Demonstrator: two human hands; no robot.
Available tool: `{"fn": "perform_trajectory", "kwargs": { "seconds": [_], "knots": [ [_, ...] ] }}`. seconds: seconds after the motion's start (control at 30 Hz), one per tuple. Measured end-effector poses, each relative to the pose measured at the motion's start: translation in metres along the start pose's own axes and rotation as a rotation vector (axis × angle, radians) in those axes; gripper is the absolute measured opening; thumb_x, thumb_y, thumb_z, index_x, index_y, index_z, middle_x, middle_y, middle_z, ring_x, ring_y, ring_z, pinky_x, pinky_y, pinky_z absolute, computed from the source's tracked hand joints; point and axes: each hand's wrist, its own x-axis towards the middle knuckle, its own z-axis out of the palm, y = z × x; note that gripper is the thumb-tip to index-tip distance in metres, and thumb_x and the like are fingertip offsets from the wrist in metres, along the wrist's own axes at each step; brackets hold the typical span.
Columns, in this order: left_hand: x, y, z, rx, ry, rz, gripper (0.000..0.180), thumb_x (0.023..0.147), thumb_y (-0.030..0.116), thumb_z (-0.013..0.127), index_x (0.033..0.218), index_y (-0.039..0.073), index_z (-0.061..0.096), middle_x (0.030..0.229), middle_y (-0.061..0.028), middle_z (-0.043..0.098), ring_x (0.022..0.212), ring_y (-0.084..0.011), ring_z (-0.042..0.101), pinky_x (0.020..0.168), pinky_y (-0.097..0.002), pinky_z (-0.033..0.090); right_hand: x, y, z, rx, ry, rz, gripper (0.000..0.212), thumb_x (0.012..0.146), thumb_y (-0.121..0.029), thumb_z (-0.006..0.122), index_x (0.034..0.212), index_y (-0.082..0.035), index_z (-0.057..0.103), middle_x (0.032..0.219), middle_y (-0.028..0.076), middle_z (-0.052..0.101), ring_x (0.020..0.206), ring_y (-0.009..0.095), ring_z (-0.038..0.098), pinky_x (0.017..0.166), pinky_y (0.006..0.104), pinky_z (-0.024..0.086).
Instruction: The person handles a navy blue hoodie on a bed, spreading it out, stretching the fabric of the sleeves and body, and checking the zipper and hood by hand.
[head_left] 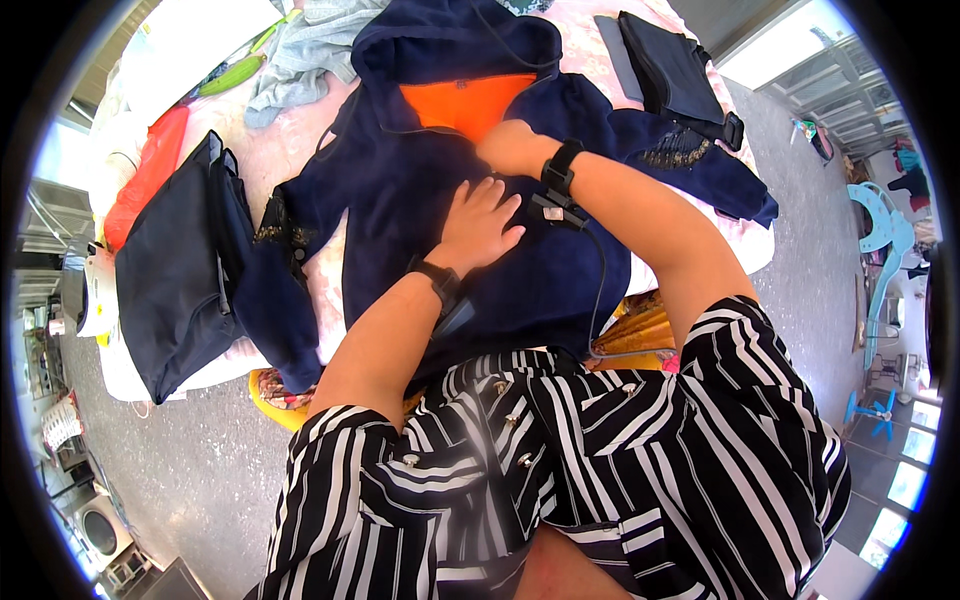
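A navy blue hoodie (400, 195) lies spread on the table, front up, with its hood at the far side. Orange lining (450, 103) shows inside the neck opening, and dark lace with gold bits trims both sleeves. Fingers spread, my left hand (478, 228) rests flat on the middle of the chest. Just beyond it, my right hand (515, 148) is closed at the bottom point of the neck opening, gripping the hoodie there. Its fingertips are hidden, so I cannot tell whether a zip pull is between them.
Folded black garments (175, 280) lie at the left table edge beside a red plastic bag (150, 175). Grey cloth (305, 60) and a green vegetable (232, 75) lie at the far left. More black folded items (670, 75) sit far right. A yellow patterned cloth (640, 330) shows below the table's near edge.
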Motion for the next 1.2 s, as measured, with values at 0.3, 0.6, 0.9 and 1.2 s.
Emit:
{"fn": "perform_trajectory", "kwargs": {
  "seconds": [0.3,0.6,0.9,1.2],
  "knots": [
    [0.0,-0.001,0.004,-0.059,0.113,0.032,0.044,0.074,0.035,0.054,0.11,0.009,0.052,0.119,-0.0149,0.044,0.117,-0.0274,0.034,0.098,-0.0455,0.021,0.011,0.01,-0.005,0.08,-0.105,-0.002,0.013,0.067,-0.011,0.056,0.077,-0.007,0.063,0.075,0.01,0.062,0.071,0.026,0.061,0.058,0.0349,0.048],
    [0.0,-0.003,0.002,-0.028,0.016,0.012,0.047,0.079,0.039,0.048,0.117,0.012,0.045,0.125,-0.013,0.038,0.121,-0.0254,0.029,0.099,-0.0433,0.019,0.004,0.013,0.008,-0.04,0.141,0.005,0.011,0.064,-0.013,0.054,0.068,-0.007,0.062,0.07,0.012,0.061,0.066,0.027,0.06,0.053,0.0365,0.048],
    [-0.001,0.001,0.003,-0.097,0.098,0.022,0.044,0.076,0.034,0.053,0.111,0.008,0.051,0.119,-0.0142,0.043,0.118,-0.0264,0.033,0.098,-0.0446,0.021,0.029,0.056,-0.013,-0.112,0.282,0.095,0.011,0.071,-0.011,0.051,0.072,-0.008,0.062,0.071,0.008,0.062,0.069,0.024,0.061,0.056,0.0347,0.047],
    [0.001,0.0,0.003,-0.074,0.055,0.017,0.046,0.077,0.037,0.051,0.115,0.011,0.047,0.122,-0.0142,0.04,0.119,-0.0264,0.031,0.099,-0.0442,0.02,0.038,0.062,-0.021,-0.105,0.277,0.123,0.013,0.071,-0.011,0.051,0.076,-0.009,0.062,0.073,0.008,0.062,0.071,0.024,0.061,0.06,0.0354,0.047]
  ]
}}
